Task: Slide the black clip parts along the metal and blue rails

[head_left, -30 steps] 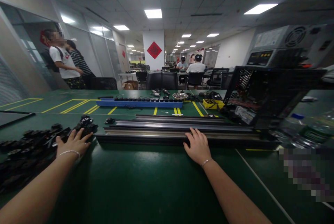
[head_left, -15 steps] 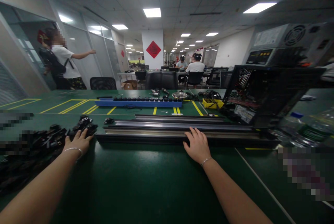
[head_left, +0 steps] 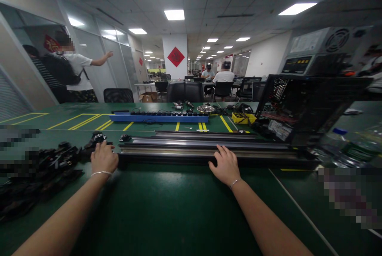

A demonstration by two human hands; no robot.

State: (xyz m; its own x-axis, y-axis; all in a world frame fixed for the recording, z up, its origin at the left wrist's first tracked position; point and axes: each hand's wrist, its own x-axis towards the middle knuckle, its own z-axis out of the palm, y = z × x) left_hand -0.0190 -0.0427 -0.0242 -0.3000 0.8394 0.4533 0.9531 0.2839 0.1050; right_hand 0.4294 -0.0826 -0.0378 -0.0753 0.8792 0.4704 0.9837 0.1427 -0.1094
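Long black rails with shiny metal channels (head_left: pixel 179 152) lie side by side across the green table (head_left: pixel 167 208). My right hand (head_left: pixel 226 164) rests on the near edge of the front rail, its fingers spread and the thumb apart. At the rails' left end is my left hand (head_left: pixel 104 158), its fingers bent downward over dark parts; what lies under the fingertips is hidden. A heap of small black parts (head_left: pixel 50 164) spreads to the left of that hand. One small black part (head_left: pixel 125 138) sits just beyond the rails' left end.
Behind the rails stands a blue strip (head_left: pixel 158 119) with a row of black pieces. A metal bowl (head_left: pixel 205 109) and yellow box (head_left: pixel 243 118) lie farther back. An opened computer case (head_left: pixel 310 109) and plastic bottles (head_left: pixel 355 148) stand right. A person (head_left: pixel 74 65) points at left.
My left hand has moved right, from the heap's edge to the rails' left end, and its fingers have bent. The right hand stays put. Another person shows behind the one at left.
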